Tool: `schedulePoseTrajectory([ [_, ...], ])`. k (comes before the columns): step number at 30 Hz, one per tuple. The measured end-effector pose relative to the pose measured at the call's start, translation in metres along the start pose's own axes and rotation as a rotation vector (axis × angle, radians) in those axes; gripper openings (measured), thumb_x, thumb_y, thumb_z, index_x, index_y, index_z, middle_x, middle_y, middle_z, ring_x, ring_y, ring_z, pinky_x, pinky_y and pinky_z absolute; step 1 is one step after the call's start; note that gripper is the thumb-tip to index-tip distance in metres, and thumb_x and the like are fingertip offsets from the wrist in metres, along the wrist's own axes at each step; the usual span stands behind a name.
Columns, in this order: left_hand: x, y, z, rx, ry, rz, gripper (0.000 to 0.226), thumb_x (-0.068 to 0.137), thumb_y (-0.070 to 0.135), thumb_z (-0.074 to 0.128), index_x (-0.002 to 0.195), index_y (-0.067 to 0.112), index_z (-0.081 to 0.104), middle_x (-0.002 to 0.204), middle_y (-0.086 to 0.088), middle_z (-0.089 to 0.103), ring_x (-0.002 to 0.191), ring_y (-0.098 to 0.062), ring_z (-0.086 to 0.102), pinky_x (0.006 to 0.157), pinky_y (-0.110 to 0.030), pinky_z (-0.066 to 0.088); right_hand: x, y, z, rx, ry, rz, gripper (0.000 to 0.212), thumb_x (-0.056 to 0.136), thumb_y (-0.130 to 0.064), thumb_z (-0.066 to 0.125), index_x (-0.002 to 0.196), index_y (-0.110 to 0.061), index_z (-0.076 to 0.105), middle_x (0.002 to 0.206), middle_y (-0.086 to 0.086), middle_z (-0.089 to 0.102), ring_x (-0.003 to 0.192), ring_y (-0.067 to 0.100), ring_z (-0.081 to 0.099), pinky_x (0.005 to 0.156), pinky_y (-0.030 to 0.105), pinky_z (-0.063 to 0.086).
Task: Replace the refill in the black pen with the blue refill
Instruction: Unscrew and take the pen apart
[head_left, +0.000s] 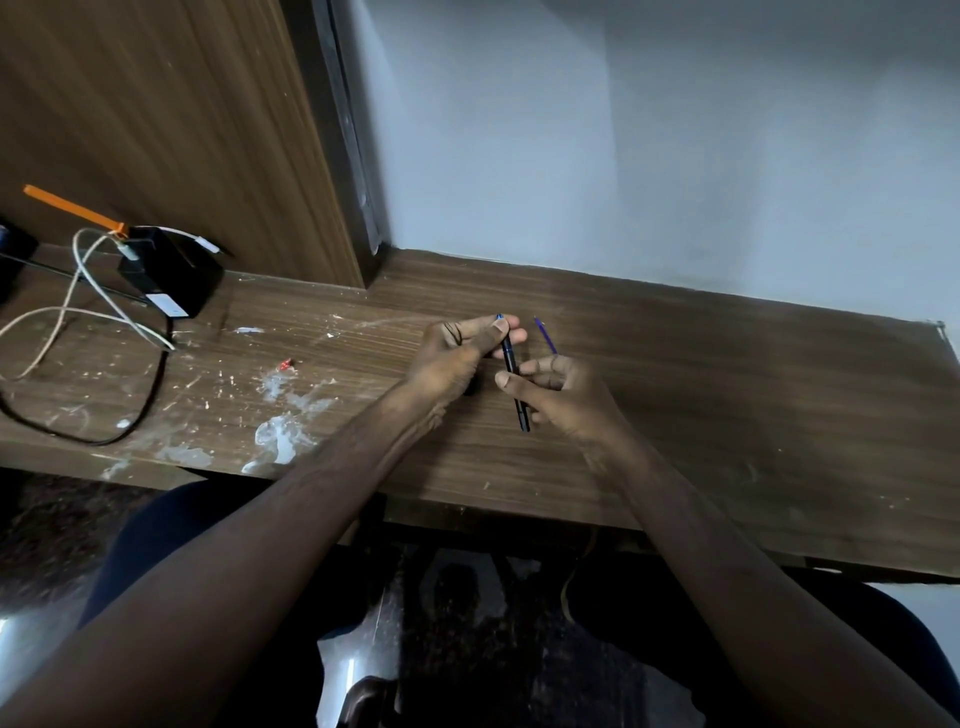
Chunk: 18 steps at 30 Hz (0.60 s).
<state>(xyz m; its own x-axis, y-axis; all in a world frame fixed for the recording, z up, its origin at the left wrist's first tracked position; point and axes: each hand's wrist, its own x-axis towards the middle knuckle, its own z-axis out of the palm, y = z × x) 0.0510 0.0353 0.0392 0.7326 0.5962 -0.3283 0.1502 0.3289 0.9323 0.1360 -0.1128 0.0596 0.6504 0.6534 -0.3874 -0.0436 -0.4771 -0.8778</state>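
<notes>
Both hands hold a thin black pen (516, 384) above the wooden desk (727, 395). My left hand (457, 353) pinches its far end, where a small blue tip shows past the fingers. My right hand (561, 395) grips the pen's middle, and the near end sticks out below it. A slim blue refill (545, 336) pokes up from behind my right hand's fingers, pointing away from me; its lower part is hidden, and I cannot tell whether the hand holds it or it lies on the desk.
A black adapter box (171, 270) with white and black cables (93, 312) sits at the desk's left, with an orange stick (72, 208) behind it. White paint smears (280, 436) and a small red scrap (285, 365) mark the desk. A wall stands behind; my knees are below the front edge.
</notes>
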Motion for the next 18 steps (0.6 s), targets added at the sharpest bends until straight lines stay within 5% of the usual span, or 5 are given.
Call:
schedulePoseTrajectory([
  [3, 0.000, 0.001, 0.001, -0.011, 0.011, -0.005, 0.019, 0.103, 0.021, 0.067, 0.114, 0.011, 0.080, 0.090, 0.008, 0.085, 0.080, 0.006, 0.074, 0.065, -0.005, 0.050, -0.003, -0.004, 0.002, 0.011, -0.089, 0.017, 0.027, 0.105, -0.034, 0.064, 0.117, -0.015, 0.079, 0.111, 0.007, 0.082, 0.109, 0.023, 0.076, 0.102, 0.053, 0.060],
  [5, -0.002, 0.000, 0.003, -0.019, 0.012, -0.015, 0.023, 0.103, 0.020, 0.067, 0.118, 0.006, 0.078, 0.088, 0.008, 0.084, 0.077, 0.007, 0.075, 0.060, -0.004, 0.049, -0.003, -0.001, 0.005, -0.042, -0.044, -0.026, 0.022, 0.102, -0.032, 0.069, 0.107, -0.015, 0.082, 0.108, 0.015, 0.081, 0.104, 0.032, 0.076, 0.099, 0.056, 0.059],
  [9, -0.006, 0.002, 0.005, -0.060, 0.008, -0.029, 0.025, 0.104, 0.016, 0.066, 0.120, 0.001, 0.076, 0.086, 0.006, 0.085, 0.075, 0.005, 0.076, 0.057, -0.006, 0.050, 0.002, 0.004, 0.004, -0.023, 0.108, -0.020, 0.023, 0.082, -0.044, 0.088, 0.091, -0.025, 0.077, 0.091, -0.004, 0.078, 0.088, 0.011, 0.073, 0.087, 0.041, 0.061],
  [14, -0.004, 0.005, 0.004, -0.067, 0.001, -0.029, 0.015, 0.103, 0.016, 0.067, 0.108, 0.012, 0.081, 0.092, 0.003, 0.085, 0.086, -0.003, 0.079, 0.072, -0.017, 0.061, 0.003, 0.005, 0.004, -0.023, -0.053, -0.007, 0.028, 0.107, -0.040, 0.057, 0.100, -0.031, 0.082, 0.106, -0.006, 0.080, 0.095, 0.009, 0.066, 0.079, 0.030, 0.055],
  [18, -0.005, 0.006, 0.003, -0.075, -0.002, -0.031, 0.014, 0.102, 0.020, 0.069, 0.108, 0.015, 0.082, 0.096, 0.002, 0.085, 0.094, -0.003, 0.079, 0.075, -0.012, 0.058, 0.006, 0.008, 0.005, 0.028, 0.067, -0.040, 0.015, 0.093, -0.040, 0.078, 0.092, -0.025, 0.080, 0.087, -0.008, 0.079, 0.082, 0.004, 0.070, 0.081, 0.032, 0.056],
])
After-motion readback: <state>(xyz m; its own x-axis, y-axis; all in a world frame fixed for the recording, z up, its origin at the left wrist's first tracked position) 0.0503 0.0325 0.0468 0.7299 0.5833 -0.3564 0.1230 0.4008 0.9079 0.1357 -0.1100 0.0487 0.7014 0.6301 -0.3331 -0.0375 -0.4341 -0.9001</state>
